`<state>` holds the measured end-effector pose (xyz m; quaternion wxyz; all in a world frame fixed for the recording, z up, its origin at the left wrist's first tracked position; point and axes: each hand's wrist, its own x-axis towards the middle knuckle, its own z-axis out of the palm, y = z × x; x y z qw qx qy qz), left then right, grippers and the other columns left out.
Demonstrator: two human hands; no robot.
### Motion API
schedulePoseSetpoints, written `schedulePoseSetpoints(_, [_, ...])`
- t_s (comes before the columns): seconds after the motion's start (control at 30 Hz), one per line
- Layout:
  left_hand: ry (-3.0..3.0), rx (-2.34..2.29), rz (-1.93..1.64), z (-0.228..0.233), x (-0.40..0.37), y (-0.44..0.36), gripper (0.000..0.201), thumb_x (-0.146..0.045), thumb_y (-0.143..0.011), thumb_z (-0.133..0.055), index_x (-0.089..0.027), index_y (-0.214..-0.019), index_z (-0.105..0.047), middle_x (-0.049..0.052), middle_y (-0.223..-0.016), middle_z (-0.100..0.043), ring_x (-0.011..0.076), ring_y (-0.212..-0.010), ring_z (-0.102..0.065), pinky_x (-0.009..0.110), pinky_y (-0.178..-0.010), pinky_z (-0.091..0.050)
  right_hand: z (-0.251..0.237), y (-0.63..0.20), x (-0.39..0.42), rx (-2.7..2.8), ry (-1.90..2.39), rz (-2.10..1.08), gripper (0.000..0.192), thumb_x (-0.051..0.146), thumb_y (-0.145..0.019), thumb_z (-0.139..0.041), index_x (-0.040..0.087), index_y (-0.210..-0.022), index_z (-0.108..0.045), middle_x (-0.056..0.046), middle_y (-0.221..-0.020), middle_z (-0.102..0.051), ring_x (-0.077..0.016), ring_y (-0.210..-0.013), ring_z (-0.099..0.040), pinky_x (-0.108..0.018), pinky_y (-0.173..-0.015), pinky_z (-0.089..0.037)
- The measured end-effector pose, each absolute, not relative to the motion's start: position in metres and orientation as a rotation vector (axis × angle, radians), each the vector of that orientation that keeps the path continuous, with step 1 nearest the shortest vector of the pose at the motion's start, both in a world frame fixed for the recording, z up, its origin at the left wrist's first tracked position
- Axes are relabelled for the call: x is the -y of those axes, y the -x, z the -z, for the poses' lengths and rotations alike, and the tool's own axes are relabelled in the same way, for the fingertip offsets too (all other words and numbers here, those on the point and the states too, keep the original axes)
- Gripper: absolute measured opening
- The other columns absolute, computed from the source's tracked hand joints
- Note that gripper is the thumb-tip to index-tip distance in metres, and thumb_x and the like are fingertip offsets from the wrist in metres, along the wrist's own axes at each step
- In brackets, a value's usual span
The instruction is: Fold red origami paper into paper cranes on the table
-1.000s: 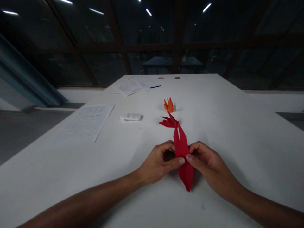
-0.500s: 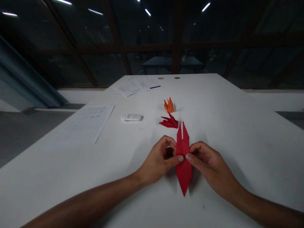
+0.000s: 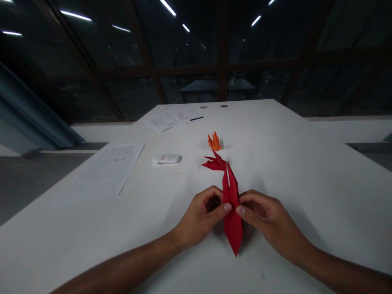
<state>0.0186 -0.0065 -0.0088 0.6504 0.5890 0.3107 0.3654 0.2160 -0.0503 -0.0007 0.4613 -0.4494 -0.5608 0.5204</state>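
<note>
A long, narrow folded red paper (image 3: 231,212) with two pointed tips at its far end lies lengthwise on the white table (image 3: 306,175). My left hand (image 3: 202,216) pinches its left edge with thumb and fingers. From the other side, my right hand (image 3: 263,216) pinches its right edge. Just beyond the red paper's tips sits a finished red origami figure (image 3: 212,163), and farther back a small orange origami figure (image 3: 214,141).
A white glue stick (image 3: 167,159) lies to the left of the figures. A printed sheet (image 3: 105,169) rests at the left, and more papers with a dark pen (image 3: 171,117) lie at the far end. The table edge drops off on the left.
The red paper has shifted slightly in my hands, its tips tilting back toward the red figure. The view has tipped a little downward.
</note>
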Motion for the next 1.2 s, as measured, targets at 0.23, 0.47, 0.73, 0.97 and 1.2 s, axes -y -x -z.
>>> schedulePoseSetpoints(0.23, [-1.262, -0.699, -0.886, 0.013, 0.008, -0.023, 0.030, -0.032, -0.085, -0.079, -0.018, -0.095, -0.055, 0.000, -0.088, -0.064, 0.0121, -0.079, -0.058, 0.026, -0.074, -0.045, 0.019, -0.213, 0.048, 1.226, 1.033, -1.384, 0.024, 0.042, -0.088, -0.075, 0.021, -0.097, -0.068, -0.003, -0.092, -0.070, -0.0194, -0.086, -0.066, -0.033, -0.080, -0.052])
schedulePoseSetpoints(0.47, [-1.243, -0.657, -0.880, 0.013, 0.007, -0.021, 0.061, -0.030, -0.090, -0.075, -0.032, -0.139, -0.039, -0.004, -0.084, -0.060, 0.0112, -0.073, -0.058, 0.024, -0.069, -0.045, 0.024, -0.211, 0.047, 1.095, 0.974, -1.384, 0.029, 0.038, -0.087, -0.077, 0.025, -0.098, -0.054, 0.004, -0.083, -0.064, -0.0145, -0.076, -0.061, -0.027, -0.070, -0.049])
schedulePoseSetpoints(0.73, [-1.569, -0.760, -0.802, 0.008, 0.005, -0.015, 0.025, -0.034, -0.101, -0.055, -0.022, -0.119, -0.068, 0.006, -0.109, -0.067, 0.0185, -0.097, -0.061, 0.028, -0.086, -0.048, 0.024, -0.224, 0.048, 1.372, 1.069, -1.274, 0.021, 0.040, -0.098, -0.060, 0.023, -0.108, -0.068, -0.004, -0.105, -0.071, -0.0202, -0.098, -0.066, -0.033, -0.088, -0.052])
schedulePoseSetpoints(0.97, [-1.441, -0.658, -0.746, 0.010, 0.005, -0.012, 0.026, -0.031, -0.098, -0.061, -0.022, -0.122, -0.065, 0.005, -0.103, -0.068, 0.0171, -0.091, -0.060, 0.027, -0.080, -0.046, 0.024, -0.227, 0.050, 1.360, 1.024, -1.328, 0.017, 0.030, -0.096, -0.064, 0.025, -0.112, -0.067, -0.004, -0.111, -0.072, -0.0201, -0.104, -0.067, -0.035, -0.093, -0.052])
schedulePoseSetpoints(1.2, [-1.423, -0.638, -0.744, 0.011, 0.005, -0.010, 0.028, -0.036, -0.099, -0.060, -0.021, -0.123, -0.064, 0.007, -0.109, -0.067, 0.0178, -0.092, -0.062, 0.029, -0.083, -0.048, 0.019, -0.227, 0.052, 1.374, 1.034, -1.362, 0.020, 0.038, -0.100, -0.059, 0.026, -0.113, -0.066, -0.004, -0.108, -0.071, -0.0208, -0.102, -0.067, -0.035, -0.091, -0.052])
